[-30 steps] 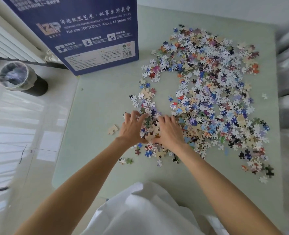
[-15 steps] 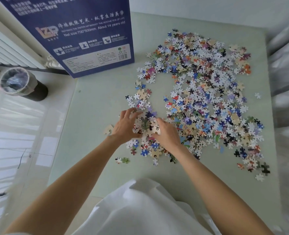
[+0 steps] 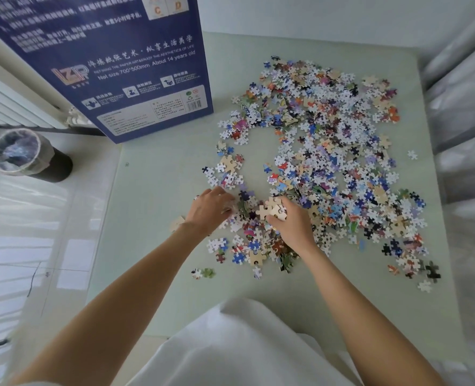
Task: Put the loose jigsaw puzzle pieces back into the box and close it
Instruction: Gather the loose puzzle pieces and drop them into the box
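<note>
Since a second ago the two hands have drawn closer to the near edge of the heap and now cup a small mound between them. The left hand (image 3: 209, 208) is curled, fingers tucked into the pieces; the right hand (image 3: 292, 222) is closed on a few tan, face-down pieces (image 3: 272, 209). The loose puzzle pieces (image 3: 331, 151) sprawl over the right half of the counter (image 3: 152, 196), running nearly to its right and far edges, with stragglers near the front right corner. One tan piece (image 3: 176, 222) lies apart just left of the left wrist. The left half of the counter is bare and gives room. The blue box (image 3: 113, 65) stands upright at the far left corner. Beyond the left edge, a black bin (image 3: 33, 158) sits on the pale floor (image 3: 22, 232) near a radiator (image 3: 10, 104).
</note>
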A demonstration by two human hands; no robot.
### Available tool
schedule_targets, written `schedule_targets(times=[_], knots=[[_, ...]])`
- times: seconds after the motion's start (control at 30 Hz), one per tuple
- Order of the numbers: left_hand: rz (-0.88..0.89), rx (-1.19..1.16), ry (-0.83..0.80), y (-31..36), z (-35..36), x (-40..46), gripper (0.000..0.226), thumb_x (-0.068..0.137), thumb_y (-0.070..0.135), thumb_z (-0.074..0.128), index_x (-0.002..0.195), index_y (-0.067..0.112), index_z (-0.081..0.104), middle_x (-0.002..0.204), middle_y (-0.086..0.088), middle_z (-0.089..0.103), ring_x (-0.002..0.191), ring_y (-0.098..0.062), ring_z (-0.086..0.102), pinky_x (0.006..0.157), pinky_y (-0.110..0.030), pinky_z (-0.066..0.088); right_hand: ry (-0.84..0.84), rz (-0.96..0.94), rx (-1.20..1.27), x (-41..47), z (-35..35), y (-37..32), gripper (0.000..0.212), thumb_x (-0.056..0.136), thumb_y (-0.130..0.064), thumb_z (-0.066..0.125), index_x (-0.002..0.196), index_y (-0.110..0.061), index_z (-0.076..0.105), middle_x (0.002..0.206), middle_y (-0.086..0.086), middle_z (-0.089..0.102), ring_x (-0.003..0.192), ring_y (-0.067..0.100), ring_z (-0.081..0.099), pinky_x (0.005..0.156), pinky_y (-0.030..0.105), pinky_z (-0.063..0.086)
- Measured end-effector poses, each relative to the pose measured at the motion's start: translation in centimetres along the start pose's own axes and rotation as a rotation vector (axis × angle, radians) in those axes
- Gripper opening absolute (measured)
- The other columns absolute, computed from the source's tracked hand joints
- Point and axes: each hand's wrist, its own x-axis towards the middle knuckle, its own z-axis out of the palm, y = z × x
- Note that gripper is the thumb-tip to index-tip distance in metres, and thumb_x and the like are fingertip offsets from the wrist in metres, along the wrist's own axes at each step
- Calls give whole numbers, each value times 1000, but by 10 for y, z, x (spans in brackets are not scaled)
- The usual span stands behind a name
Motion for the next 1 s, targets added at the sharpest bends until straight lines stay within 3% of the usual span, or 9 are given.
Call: schedule_targets(times=[0.23, 0.3, 0.37, 0.5, 0.6, 0.7, 0.77, 0.87, 1.0], knots=[[-181, -204, 12, -2, -11, 2, 26, 84, 25, 67, 109, 18, 69, 102, -3, 71, 89, -18, 67, 83, -27, 52, -23, 34, 21, 3, -7, -5, 54, 86, -19, 66, 133, -3, 44, 125, 15, 58, 116, 26, 54, 94, 29, 41], [-233, -285, 46, -5, -18, -2, 25, 82, 26, 69, 105, 16, 71, 100, -3, 72, 86, -16, 66, 77, -21, 48, -9, 1, -7, 5, -7, -7, 51, 86, -19, 66, 131, -6, 47, 105, 7, 66, 88, 14, 63, 78, 19, 45], [-255, -339, 89, -9, -27, -9, 24, 82, 27, 70, 102, 16, 72, 96, -1, 72, 79, -12, 64, 69, -15, 43, -20, -35, -40, 8, -8, -12, 49, 87, -18, 64, 131, -6, 48, 83, 6, 64, 51, -2, 44, 53, 8, 38], [-238, -378, 188, -12, -54, -24, 20, 81, 30, 71, 94, 16, 73, 82, 1, 72, 69, -10, 63, 52, -4, 33, -89, -181, -141, 13, -18, -30, 47, 89, -17, 61, 133, -7, 46, 84, 8, 64, 51, -7, 31, 59, 11, 37], [-142, -367, 278, -7, -87, -33, 23, 80, 32, 71, 97, 18, 74, 86, 4, 73, 74, -11, 67, 57, -2, 37, -147, -285, -140, 16, -39, -60, 40, 89, -17, 60, 127, -7, 49, 74, 5, 60, 43, 0, 33, 47, 13, 33], [9, -367, 441, -1, -144, -36, 21, 78, 30, 73, 96, 21, 74, 87, 7, 73, 73, -6, 67, 62, -4, 44, -175, -400, -24, 23, -76, -105, 41, 87, -20, 62, 125, -12, 50, 72, 4, 63, 48, 2, 52, 51, 17, 47], [129, -332, 607, 0, -192, -36, 19, 76, 24, 75, 95, 20, 74, 89, 8, 72, 77, -2, 65, 68, -11, 49, -143, -478, 87, 29, -106, -146, 41, 85, -21, 64, 124, -15, 52, 92, -6, 66, 78, -4, 62, 78, 14, 50], [238, -234, 853, -2, -269, -30, 21, 78, 19, 73, 99, 18, 73, 91, 15, 65, 84, 5, 60, 72, -4, 47, -55, -622, 230, 40, -151, -211, 23, 84, -16, 65, 103, -18, 53, 93, -20, 59, 81, -18, 55, 73, -3, 38], [240, -159, 1122, -12, -359, -9, 19, 82, 27, 69, 99, 19, 73, 91, 17, 64, 84, 6, 60, 72, -3, 45, 70, -781, 398, 70, -192, -288, 24, 85, -10, 66, 105, -5, 55, 90, -10, 65, 80, -2, 62, 75, 14, 48]])
